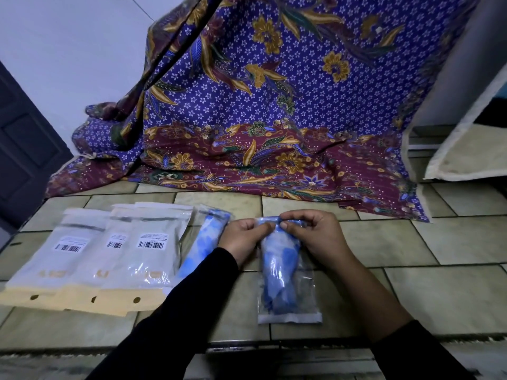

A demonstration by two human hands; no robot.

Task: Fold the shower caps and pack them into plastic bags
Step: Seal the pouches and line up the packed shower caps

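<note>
A clear plastic bag (288,286) with a folded blue shower cap inside lies lengthwise on the tiled surface in the middle. My left hand (241,237) and my right hand (315,234) both pinch the bag's far end, fingertips close together at its top edge. A second bag (203,242) holding a blue shower cap lies just left of my left hand, partly hidden by my left sleeve.
Three flat packets (90,259) with barcode labels and tan header cards overlap at the left. A purple and maroon patterned cloth (260,119) hangs down onto the back of the tiled surface (439,292). A pale board (466,149) leans at the right.
</note>
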